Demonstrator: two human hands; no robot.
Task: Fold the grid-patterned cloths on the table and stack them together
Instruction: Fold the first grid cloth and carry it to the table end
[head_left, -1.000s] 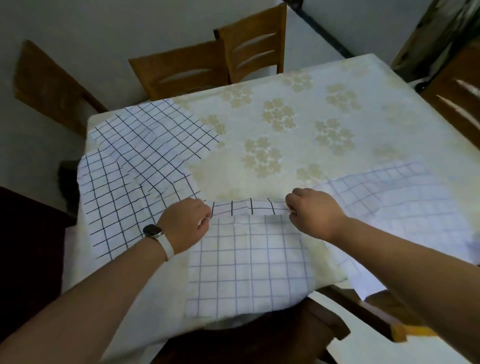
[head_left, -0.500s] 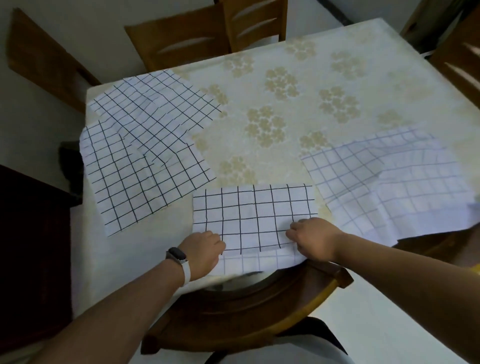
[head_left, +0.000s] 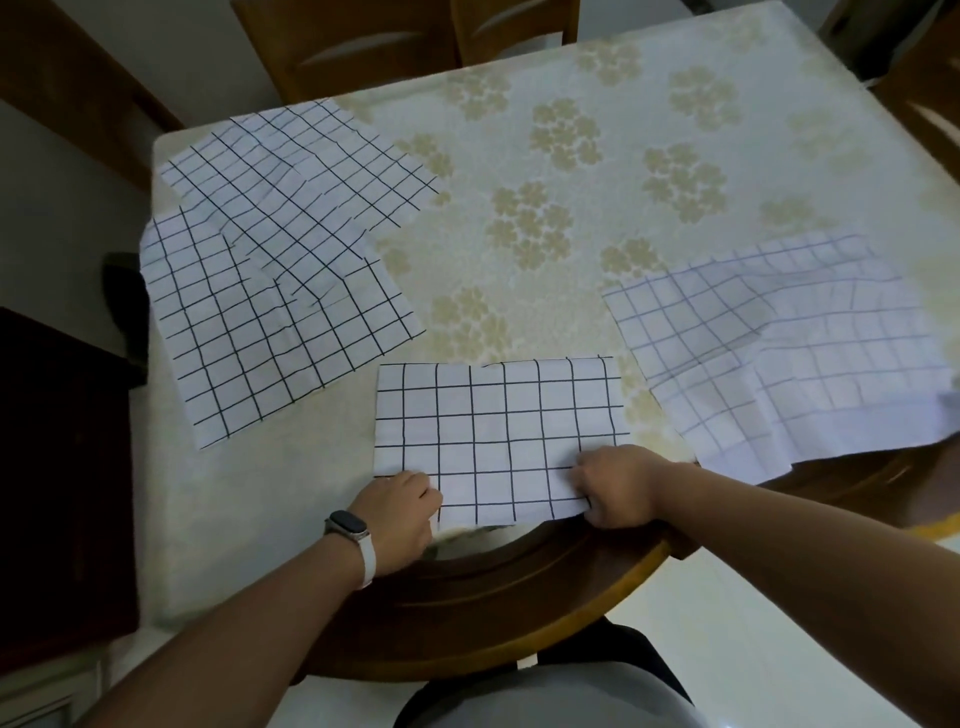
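Observation:
A white cloth with a black grid lies folded in half at the near edge of the table. My left hand pinches its near left corner and my right hand pinches its near right corner. Two unfolded black-grid cloths overlap at the left, one nearer and one farther back. At the right lie lighter blue-grid cloths, rumpled and hanging over the table's edge.
The table wears a cream tablecloth with gold flower prints. A wooden chair is tucked under the near edge below my hands. More wooden chairs stand at the far side and at the right.
Both hands have drawn the cloth's far edge toward me and laid it on the near edge, folding it in half. The camera has tilted down.

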